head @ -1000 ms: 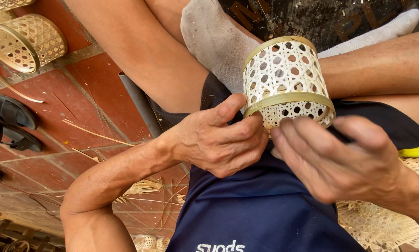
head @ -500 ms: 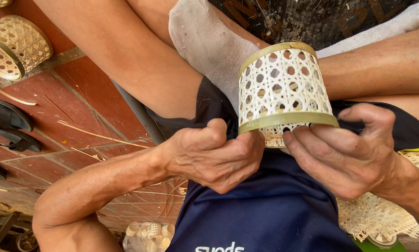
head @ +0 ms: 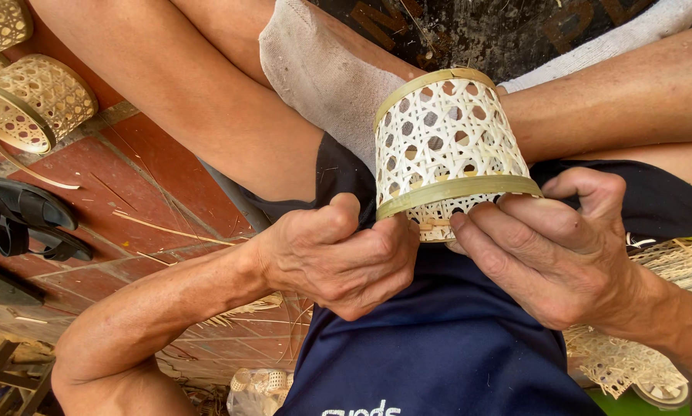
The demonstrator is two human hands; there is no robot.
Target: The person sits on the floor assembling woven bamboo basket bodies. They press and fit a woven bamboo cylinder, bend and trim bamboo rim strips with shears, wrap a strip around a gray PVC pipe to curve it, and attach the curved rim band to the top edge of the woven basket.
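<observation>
A small round woven cane basket (head: pixel 446 146) with a pale bamboo band around it stands on my lap, its open weave facing me. My left hand (head: pixel 338 258) is curled at the basket's lower left edge, fingers pinched against the rim. At the lower right edge, my right hand (head: pixel 550 250) grips the rim, thumb over the band. Both hands hold the basket between them. My crossed legs, one foot in a grey sock (head: pixel 323 77), lie behind it.
Two similar woven baskets (head: pixel 34 100) lie on the red tiled floor (head: pixel 130 185) at upper left. Black sandals (head: pixel 26 219) sit at the left edge. Loose cane strips are scattered on the tiles. A woven cane sheet (head: pixel 646 354) lies at lower right.
The basket has been turned and shifted slightly left in my lap. My right hand moved up to grip the rim; my left hand closed tighter against the lower edge.
</observation>
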